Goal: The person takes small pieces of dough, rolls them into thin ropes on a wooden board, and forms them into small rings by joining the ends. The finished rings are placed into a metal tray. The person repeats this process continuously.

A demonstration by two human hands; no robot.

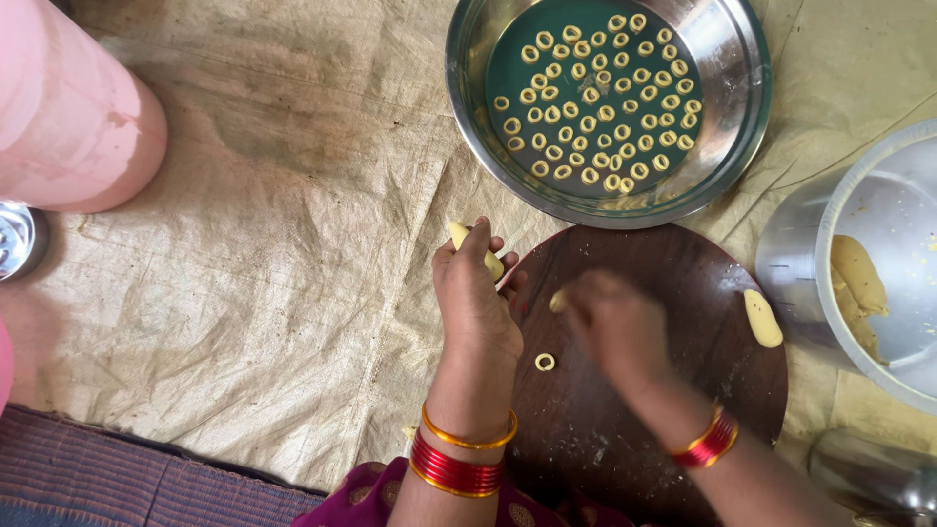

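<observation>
One small pale dough ring [545,362]

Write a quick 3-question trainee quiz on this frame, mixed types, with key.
1. True or false: the left hand holds a piece of dough.
2. Where do most finished dough rings lie? A) steel plate B) round wooden board C) floor cloth
3. How many finished rings lie on the board, near the right hand?

Key
1. True.
2. A.
3. One, a single ring between the two hands.
</observation>
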